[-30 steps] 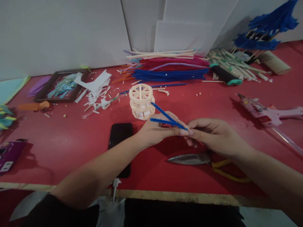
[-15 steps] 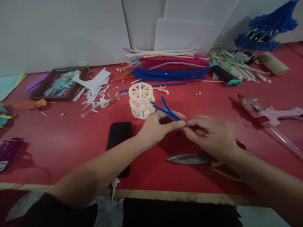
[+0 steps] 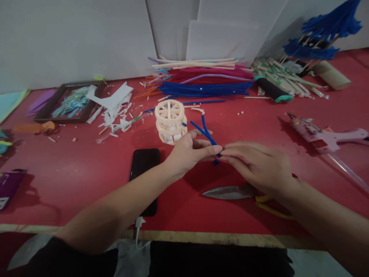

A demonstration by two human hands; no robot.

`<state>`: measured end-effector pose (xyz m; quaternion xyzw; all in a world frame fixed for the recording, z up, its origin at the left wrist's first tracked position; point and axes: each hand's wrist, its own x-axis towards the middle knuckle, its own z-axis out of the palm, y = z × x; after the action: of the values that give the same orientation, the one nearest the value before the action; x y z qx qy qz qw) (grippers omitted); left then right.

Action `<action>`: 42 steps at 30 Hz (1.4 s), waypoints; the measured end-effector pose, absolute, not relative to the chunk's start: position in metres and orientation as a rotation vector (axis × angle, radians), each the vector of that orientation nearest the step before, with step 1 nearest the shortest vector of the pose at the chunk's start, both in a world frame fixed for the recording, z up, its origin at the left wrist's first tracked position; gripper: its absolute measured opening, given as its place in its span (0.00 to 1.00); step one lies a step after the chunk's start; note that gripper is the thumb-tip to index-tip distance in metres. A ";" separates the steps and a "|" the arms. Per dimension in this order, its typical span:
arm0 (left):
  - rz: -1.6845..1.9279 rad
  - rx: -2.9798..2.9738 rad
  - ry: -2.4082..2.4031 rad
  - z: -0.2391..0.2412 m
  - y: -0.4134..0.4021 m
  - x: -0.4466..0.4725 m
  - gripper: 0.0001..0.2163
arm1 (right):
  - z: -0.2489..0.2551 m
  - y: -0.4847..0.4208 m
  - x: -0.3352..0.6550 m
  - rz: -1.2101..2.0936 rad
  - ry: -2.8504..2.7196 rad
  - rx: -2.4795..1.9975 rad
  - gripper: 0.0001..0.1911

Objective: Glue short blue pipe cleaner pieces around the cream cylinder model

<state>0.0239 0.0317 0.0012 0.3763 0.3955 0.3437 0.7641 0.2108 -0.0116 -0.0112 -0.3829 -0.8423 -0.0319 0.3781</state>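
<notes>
Blue pipe cleaners are pinched between my two hands, with two ends spreading upward in a V and a short blue bit showing below the fingers. My left hand is closed on them between thumb and fingers. From the right, the fingertips of my right hand press together at the same spot. Just behind my left hand stands a cream round frame with a spoked top, upright on the red table. Scissors with yellow handles lie under my right hand and forearm, partly hidden.
A black phone with a cable lies below my left forearm. Bundled pipe cleaners lie at the back. On the right are a pink glue gun and a black roll; white scraps and a dark tray are left.
The V of blue pipe cleaners has turned a little and now points more upright. My right hand's fingers have closed in nearer to my left fingertips. The view has shifted slightly.
</notes>
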 end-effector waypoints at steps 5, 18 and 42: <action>0.760 0.958 0.857 -0.001 0.031 0.023 0.30 | -0.011 -0.015 0.210 -0.068 -2.124 -1.042 0.05; 0.836 1.034 0.876 -0.003 0.031 0.023 0.31 | -0.007 -0.014 0.209 0.001 -2.097 -1.063 0.04; 0.792 0.959 0.747 -0.001 0.030 0.025 0.28 | -0.003 -0.022 0.199 0.503 -1.797 -1.232 0.06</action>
<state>0.0254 0.0302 -0.0006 0.4387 0.3415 0.3622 0.7481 0.1992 -0.0224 -0.0031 -0.4954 -0.7226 0.2022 0.4377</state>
